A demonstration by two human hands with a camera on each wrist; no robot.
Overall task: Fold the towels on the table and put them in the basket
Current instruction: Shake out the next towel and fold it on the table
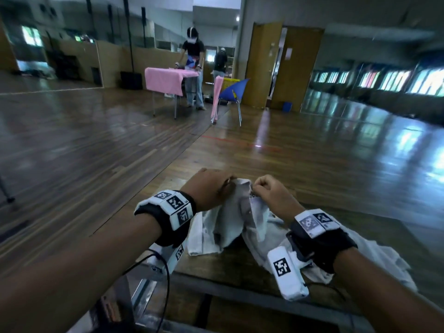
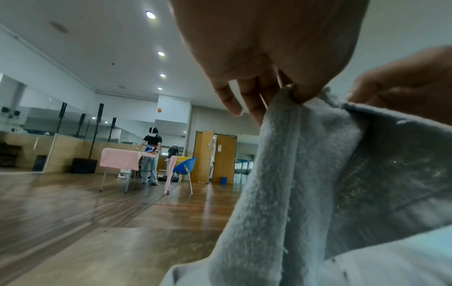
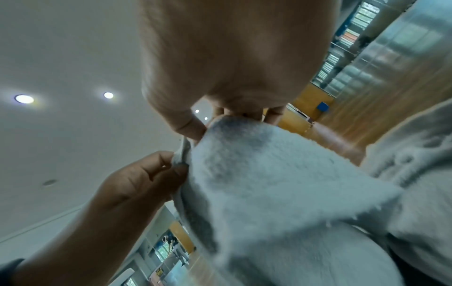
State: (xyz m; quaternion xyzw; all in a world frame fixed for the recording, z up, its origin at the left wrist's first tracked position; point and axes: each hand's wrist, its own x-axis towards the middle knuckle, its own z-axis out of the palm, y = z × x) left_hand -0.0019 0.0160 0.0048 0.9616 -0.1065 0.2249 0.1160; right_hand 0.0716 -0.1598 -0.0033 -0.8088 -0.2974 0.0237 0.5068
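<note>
A light grey towel (image 1: pixel 230 219) hangs bunched over the brown wooden table (image 1: pixel 216 267), its top edge lifted. My left hand (image 1: pixel 211 188) pinches that edge on the left, seen close in the left wrist view where the thumb and fingers of the left hand (image 2: pixel 291 92) nip the towel (image 2: pixel 305 174). My right hand (image 1: pixel 269 191) pinches the same edge just to the right; the right hand (image 3: pixel 220 120) grips the towel (image 3: pixel 269 183) in its own view. More grey towel cloth (image 1: pixel 384 260) lies crumpled under my right forearm. No basket near me shows.
The table's far edge (image 1: pixel 312 203) lies just beyond my hands, with shiny wood floor past it. Far off, another person (image 1: pixel 193 66) works at a pink-covered table (image 1: pixel 165 79), beside a blue chair (image 1: pixel 234 90) and a yellow basket (image 1: pixel 230 82).
</note>
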